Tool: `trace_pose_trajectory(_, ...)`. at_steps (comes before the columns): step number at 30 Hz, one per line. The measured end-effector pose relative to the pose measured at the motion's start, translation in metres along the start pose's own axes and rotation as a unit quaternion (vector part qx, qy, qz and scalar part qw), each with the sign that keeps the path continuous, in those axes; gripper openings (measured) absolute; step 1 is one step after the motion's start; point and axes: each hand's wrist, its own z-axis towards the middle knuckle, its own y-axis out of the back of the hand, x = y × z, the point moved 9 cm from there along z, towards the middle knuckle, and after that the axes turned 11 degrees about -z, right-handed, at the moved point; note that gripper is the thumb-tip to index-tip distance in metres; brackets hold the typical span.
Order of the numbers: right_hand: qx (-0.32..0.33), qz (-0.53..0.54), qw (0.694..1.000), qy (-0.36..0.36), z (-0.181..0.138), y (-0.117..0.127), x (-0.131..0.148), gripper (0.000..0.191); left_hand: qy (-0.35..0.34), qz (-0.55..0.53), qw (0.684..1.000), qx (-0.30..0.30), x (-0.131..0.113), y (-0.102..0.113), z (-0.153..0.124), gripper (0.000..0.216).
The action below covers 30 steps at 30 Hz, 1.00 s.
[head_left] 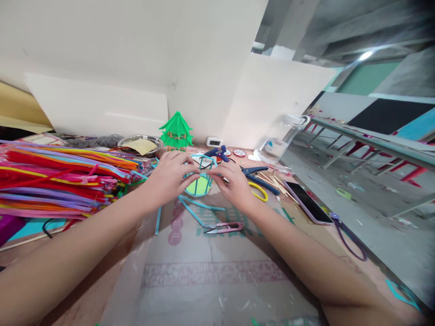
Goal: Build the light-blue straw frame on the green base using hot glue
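Note:
Over a small round frame of light blue strips with a light green base (199, 186), my two hands come together with their fingertips almost touching. The fingers of my left hand (173, 175) are pinched at the frame's left and upper side. My right hand (234, 182) pinches at its right side. Whatever thin piece lies between the fingertips is too small to make out. Loose light blue pipe cleaner strips (192, 213) lie just below the frame. Near them rest pink thread snips (224, 228), blades pointing left. Behind my hands stands a green tiered-roof model (177, 131).
Bundles of coloured pipe cleaners (61, 176) fill the left side. Toward the back are a metal dish (154, 141), a digital timer (215, 141) and a blue glue gun (217, 153). Rightward are a clear water jug (282, 138), pliers (260, 174), wooden sticks (280, 186) and a phone (308, 202).

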Motion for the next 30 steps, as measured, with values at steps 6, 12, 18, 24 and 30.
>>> trace_pose_trajectory(6,0.010,0.005,1.000,-0.004,0.001,0.002,-0.003,0.012,0.015,-0.024,0.999,-0.016,0.004,-0.005,-0.002,0.024)
trace_pose_trajectory(12,0.003,0.021,1.000,-0.001,0.001,0.006,-0.011,0.010,0.014,-0.031,0.999,-0.015,0.004,-0.004,-0.001,0.024)
trace_pose_trajectory(18,0.012,0.014,1.000,0.007,0.000,0.005,-0.007,0.010,0.015,-0.026,0.999,-0.012,0.005,-0.004,-0.001,0.024)
trace_pose_trajectory(24,0.016,0.006,1.000,0.011,0.000,0.005,-0.006,0.009,0.008,-0.014,1.000,-0.014,0.005,-0.005,-0.002,0.025)
trace_pose_trajectory(30,0.021,0.006,1.000,0.012,-0.001,0.005,-0.005,0.010,0.009,-0.012,1.000,-0.013,0.005,-0.004,-0.002,0.025)
